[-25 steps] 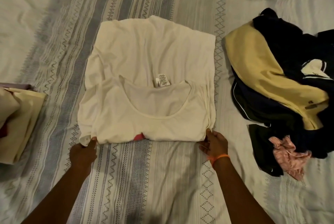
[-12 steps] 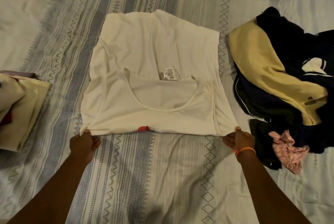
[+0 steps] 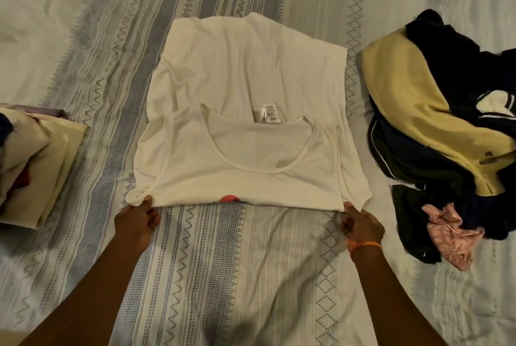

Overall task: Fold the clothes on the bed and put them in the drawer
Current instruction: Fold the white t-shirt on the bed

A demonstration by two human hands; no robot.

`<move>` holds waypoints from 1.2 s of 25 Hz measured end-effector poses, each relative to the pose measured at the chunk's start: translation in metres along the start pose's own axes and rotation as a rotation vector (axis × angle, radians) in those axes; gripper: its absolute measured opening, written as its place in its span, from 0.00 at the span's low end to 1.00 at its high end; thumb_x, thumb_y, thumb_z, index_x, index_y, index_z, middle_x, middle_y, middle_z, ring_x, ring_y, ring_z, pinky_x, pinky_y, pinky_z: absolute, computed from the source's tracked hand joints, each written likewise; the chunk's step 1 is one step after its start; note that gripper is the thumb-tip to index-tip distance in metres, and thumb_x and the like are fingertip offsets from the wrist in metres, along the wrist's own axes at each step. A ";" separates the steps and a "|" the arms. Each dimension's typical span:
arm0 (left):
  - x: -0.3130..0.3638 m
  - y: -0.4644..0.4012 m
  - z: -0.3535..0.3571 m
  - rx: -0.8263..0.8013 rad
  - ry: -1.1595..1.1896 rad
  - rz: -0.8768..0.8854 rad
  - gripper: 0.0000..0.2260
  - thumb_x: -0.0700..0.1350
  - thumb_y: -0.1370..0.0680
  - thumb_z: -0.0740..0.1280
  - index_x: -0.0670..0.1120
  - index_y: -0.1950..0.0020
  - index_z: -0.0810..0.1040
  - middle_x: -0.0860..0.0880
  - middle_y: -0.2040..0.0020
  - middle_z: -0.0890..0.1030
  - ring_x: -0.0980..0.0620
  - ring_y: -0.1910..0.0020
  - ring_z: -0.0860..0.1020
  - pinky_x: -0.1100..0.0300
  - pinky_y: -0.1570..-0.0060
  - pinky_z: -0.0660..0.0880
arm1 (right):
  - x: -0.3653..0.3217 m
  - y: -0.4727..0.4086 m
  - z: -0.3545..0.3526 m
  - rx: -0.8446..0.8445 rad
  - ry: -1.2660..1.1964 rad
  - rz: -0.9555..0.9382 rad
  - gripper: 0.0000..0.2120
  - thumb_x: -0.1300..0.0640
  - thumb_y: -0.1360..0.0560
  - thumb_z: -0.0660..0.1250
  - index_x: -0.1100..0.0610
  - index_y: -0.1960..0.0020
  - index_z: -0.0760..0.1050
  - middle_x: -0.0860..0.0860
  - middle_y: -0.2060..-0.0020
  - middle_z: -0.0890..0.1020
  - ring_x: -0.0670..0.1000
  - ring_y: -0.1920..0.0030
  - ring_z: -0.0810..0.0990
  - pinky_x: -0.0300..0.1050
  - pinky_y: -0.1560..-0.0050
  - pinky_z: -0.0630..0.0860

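Just beyond both hands, the cream tank top [image 3: 245, 175] lies half-folded on the bed [image 3: 251, 276], left hand [image 3: 136, 221] and right hand [image 3: 363, 224] each pinching a near corner, probably to square the fold.

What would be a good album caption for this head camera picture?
Both hands, left and right, pinch the near corners of a cream top on the patterned bedspread.
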State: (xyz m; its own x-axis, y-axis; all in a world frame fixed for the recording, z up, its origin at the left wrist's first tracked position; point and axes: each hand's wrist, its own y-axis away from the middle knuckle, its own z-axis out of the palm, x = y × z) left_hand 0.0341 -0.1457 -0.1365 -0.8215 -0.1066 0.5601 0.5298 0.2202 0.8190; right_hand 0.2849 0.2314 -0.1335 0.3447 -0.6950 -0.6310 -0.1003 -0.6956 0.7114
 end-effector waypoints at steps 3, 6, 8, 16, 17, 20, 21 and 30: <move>-0.002 0.000 0.003 0.015 -0.005 -0.025 0.08 0.39 0.20 0.66 0.44 0.42 0.74 0.47 0.57 0.78 0.53 0.62 0.76 0.64 0.70 0.78 | -0.001 -0.006 -0.008 0.052 0.081 0.055 0.06 0.64 0.23 0.61 0.60 0.60 0.70 0.54 0.72 0.75 0.51 0.73 0.74 0.40 0.73 0.73; 0.002 0.006 0.005 -0.002 -0.010 -0.052 0.09 0.38 0.21 0.66 0.43 0.41 0.74 0.46 0.57 0.78 0.53 0.61 0.76 0.65 0.70 0.78 | 0.006 0.006 0.005 0.231 0.212 -0.129 0.05 0.66 0.26 0.62 0.65 0.51 0.75 0.58 0.60 0.77 0.58 0.61 0.77 0.51 0.58 0.76; 0.008 0.008 0.006 0.003 -0.001 -0.072 0.08 0.38 0.21 0.67 0.43 0.42 0.75 0.46 0.56 0.79 0.53 0.61 0.78 0.64 0.68 0.78 | 0.006 0.023 0.026 0.292 0.294 -0.313 0.12 0.67 0.29 0.65 0.65 0.45 0.74 0.60 0.53 0.77 0.60 0.52 0.77 0.53 0.47 0.74; 0.025 0.008 0.008 -0.032 0.044 -0.008 0.09 0.30 0.29 0.73 0.42 0.55 0.78 0.45 0.57 0.80 0.53 0.67 0.79 0.67 0.74 0.75 | -0.022 0.093 0.151 -0.029 0.618 -0.945 0.12 0.69 0.31 0.68 0.60 0.48 0.74 0.57 0.53 0.76 0.58 0.54 0.76 0.48 0.49 0.67; 0.023 0.004 0.006 -0.044 0.034 -0.008 0.09 0.29 0.29 0.73 0.40 0.54 0.78 0.45 0.57 0.80 0.54 0.69 0.78 0.67 0.75 0.74 | -0.026 0.100 0.177 -0.119 0.689 -1.050 0.12 0.69 0.31 0.68 0.59 0.50 0.75 0.56 0.54 0.76 0.57 0.54 0.76 0.47 0.49 0.68; 0.018 -0.013 -0.008 -0.068 0.034 -0.042 0.14 0.30 0.29 0.73 0.35 0.44 0.78 0.43 0.56 0.81 0.50 0.65 0.77 0.64 0.73 0.75 | -0.040 0.120 0.274 -0.408 0.942 -1.377 0.11 0.65 0.32 0.63 0.57 0.51 0.76 0.55 0.53 0.78 0.60 0.52 0.77 0.54 0.49 0.73; 0.017 -0.017 -0.012 -0.086 0.047 -0.062 0.15 0.30 0.29 0.73 0.35 0.43 0.78 0.42 0.54 0.82 0.48 0.61 0.78 0.63 0.70 0.77 | -0.045 0.128 0.308 -0.489 1.069 -1.480 0.13 0.64 0.32 0.61 0.57 0.49 0.77 0.56 0.52 0.78 0.62 0.51 0.77 0.56 0.49 0.74; 0.005 -0.062 -0.018 -0.191 -0.031 -0.227 0.13 0.28 0.29 0.72 0.32 0.46 0.76 0.35 0.50 0.81 0.43 0.55 0.79 0.54 0.61 0.79 | -0.104 0.152 0.538 -0.576 2.011 -1.911 0.26 0.63 0.19 0.51 0.52 0.22 0.56 0.55 0.21 0.53 0.64 0.29 0.63 0.61 0.36 0.64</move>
State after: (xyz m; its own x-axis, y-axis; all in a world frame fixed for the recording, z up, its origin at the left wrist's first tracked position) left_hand 0.0009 -0.1778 -0.1827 -0.9281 -0.1019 0.3582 0.3594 0.0077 0.9332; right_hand -0.2680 0.0999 -0.1259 -0.3004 0.9351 0.1880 0.9005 0.2131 0.3792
